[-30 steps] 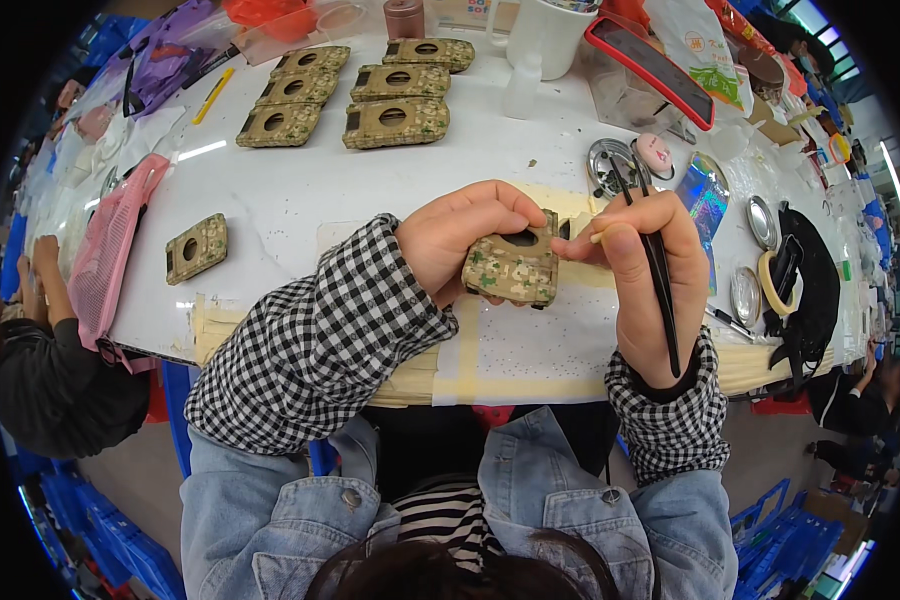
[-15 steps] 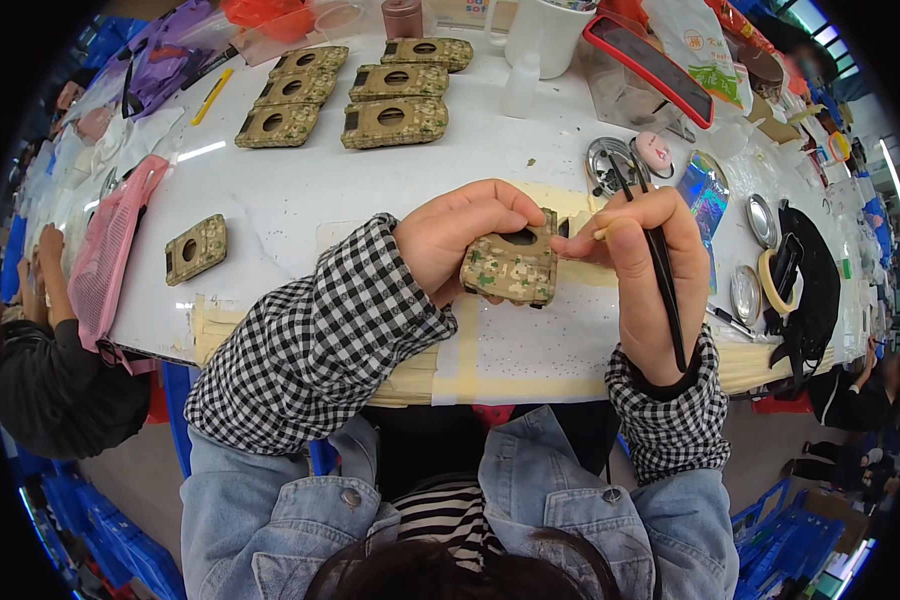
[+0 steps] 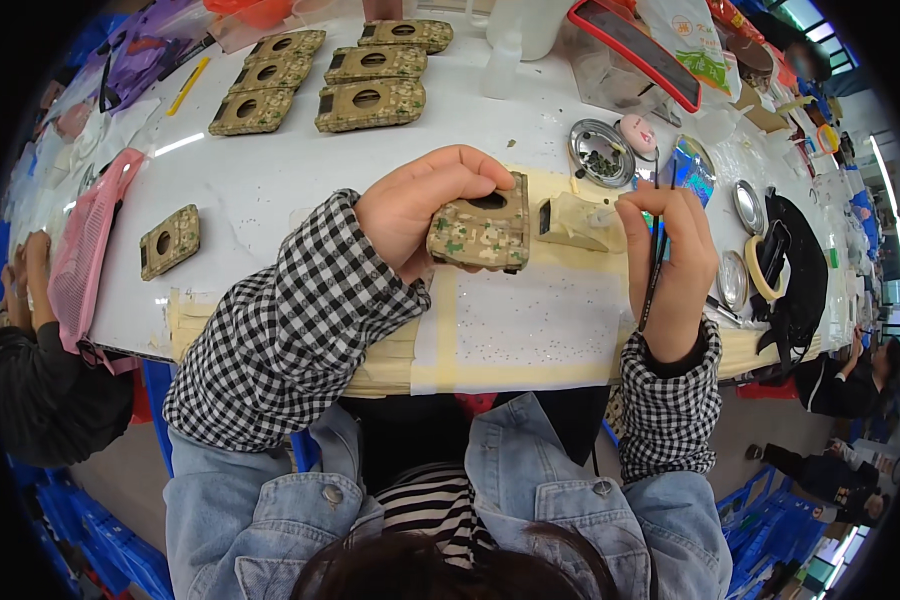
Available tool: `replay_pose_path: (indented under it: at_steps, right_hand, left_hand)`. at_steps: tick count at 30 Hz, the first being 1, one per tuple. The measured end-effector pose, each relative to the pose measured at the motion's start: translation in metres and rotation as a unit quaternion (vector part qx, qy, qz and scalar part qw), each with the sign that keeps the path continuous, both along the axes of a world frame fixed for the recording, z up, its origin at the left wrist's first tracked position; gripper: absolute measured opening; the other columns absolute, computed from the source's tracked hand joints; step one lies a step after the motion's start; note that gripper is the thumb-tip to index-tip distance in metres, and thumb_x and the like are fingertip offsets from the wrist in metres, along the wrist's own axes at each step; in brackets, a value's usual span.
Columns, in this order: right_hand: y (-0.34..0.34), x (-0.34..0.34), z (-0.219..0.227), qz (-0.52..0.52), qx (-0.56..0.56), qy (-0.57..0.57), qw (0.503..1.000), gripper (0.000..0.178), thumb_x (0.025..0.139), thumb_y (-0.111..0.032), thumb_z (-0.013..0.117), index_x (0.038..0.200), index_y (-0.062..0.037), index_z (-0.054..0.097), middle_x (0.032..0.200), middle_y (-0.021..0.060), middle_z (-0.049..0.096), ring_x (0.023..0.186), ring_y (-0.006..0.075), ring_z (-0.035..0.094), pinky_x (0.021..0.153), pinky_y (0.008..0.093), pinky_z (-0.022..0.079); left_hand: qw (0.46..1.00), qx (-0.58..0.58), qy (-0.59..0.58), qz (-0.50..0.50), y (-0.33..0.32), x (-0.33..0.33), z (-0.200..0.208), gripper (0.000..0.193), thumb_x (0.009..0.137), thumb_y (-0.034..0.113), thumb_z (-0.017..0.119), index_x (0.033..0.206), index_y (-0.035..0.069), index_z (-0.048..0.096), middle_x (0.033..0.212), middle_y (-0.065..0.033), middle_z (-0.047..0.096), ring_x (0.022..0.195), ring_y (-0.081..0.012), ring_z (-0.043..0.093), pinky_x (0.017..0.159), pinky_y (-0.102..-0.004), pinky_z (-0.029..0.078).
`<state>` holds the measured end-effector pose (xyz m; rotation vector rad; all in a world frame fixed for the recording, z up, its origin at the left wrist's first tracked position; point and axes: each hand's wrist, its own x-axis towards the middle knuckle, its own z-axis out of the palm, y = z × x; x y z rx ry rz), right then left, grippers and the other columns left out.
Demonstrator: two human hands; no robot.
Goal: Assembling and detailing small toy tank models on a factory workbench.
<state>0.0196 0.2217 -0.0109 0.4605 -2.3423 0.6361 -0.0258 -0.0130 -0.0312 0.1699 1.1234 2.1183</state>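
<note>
My left hand [image 3: 410,205] grips a camouflage model tank hull [image 3: 480,235], with a round hole in its top, above the white paper. My right hand [image 3: 675,245] has black tweezers [image 3: 654,275] lying along its palm. Its thumb and forefinger are pinched together at a cream tape-covered block [image 3: 573,224], beside a small translucent piece on top. Whether a thin stick sits in that pinch is hard to make out. Behind the block stands a round metal dish [image 3: 592,140] with small dark green parts. Another camouflage hull [image 3: 170,242] lies alone on the left.
Several camouflage hulls [image 3: 370,105] lie in rows at the far left. A yellow knife [image 3: 188,86] and pink mesh pouch [image 3: 95,250] are on the left. A red-cased phone [image 3: 635,52] leans on a clear box. Tape roll [image 3: 767,270] and black cloth [image 3: 803,290] lie right.
My right hand has moved away from the hull, rightward to the cream block. The pale stick tip seen in its pinch before no longer shows. My left hand still holds the hull.
</note>
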Motion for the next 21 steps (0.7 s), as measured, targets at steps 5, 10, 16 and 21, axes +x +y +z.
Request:
replay_pose_path:
  at_steps: [5, 10, 16, 21]
  right_hand:
    - [0.005, 0.011, 0.007, 0.019, 0.027, -0.009, 0.999, 0.032, 0.087, -0.023, 0.059, 0.106, 0.0027, 0.056, 0.091, 0.0165, 0.058, 0.085, 0.0294, 0.059, 0.078, 0.0342, 0.045]
    - [-0.005, 0.056, 0.01, 0.143, -0.211, -0.197, 0.947, 0.052, 0.088, -0.031, 0.058, 0.12, 0.0061, 0.041, 0.104, 0.0162, 0.058, 0.098, 0.0248, 0.06, 0.088, 0.0333, 0.043]
    - [-0.015, 0.047, 0.002, 0.264, -0.137, -0.339, 0.893, 0.018, 0.08, -0.006, 0.067, 0.095, 0.0042, 0.062, 0.088, 0.0108, 0.064, 0.081, 0.0179, 0.063, 0.074, 0.0275, 0.05]
    - [-0.025, 0.037, -0.015, 0.264, -0.244, -0.42, 0.833, 0.013, 0.081, -0.005, 0.064, 0.091, 0.0038, 0.063, 0.085, 0.0095, 0.065, 0.077, 0.0152, 0.062, 0.07, 0.0255, 0.049]
  left_hand:
    - [1.0, -0.012, 0.023, 0.008, -0.004, -0.001, -0.001, 0.019, 0.091, 0.015, 0.042, 0.105, 0.003, 0.049, 0.101, -0.0257, 0.06, 0.087, -0.0242, 0.064, 0.065, -0.0301, 0.057]
    - [0.998, -0.027, 0.051, 0.019, -0.004, 0.0, -0.001, 0.019, 0.092, 0.015, 0.042, 0.105, 0.003, 0.049, 0.102, -0.0241, 0.06, 0.089, -0.024, 0.064, 0.069, -0.0313, 0.057]
    - [0.997, -0.043, 0.061, 0.026, -0.003, 0.0, 0.0, 0.02, 0.093, 0.015, 0.041, 0.107, 0.005, 0.05, 0.103, -0.0218, 0.061, 0.094, -0.0246, 0.062, 0.073, -0.0345, 0.055]
    - [0.995, -0.054, 0.07, 0.035, -0.004, -0.001, 0.0, 0.02, 0.093, 0.015, 0.041, 0.107, 0.005, 0.05, 0.104, -0.0216, 0.061, 0.094, -0.0243, 0.062, 0.074, -0.0331, 0.055]
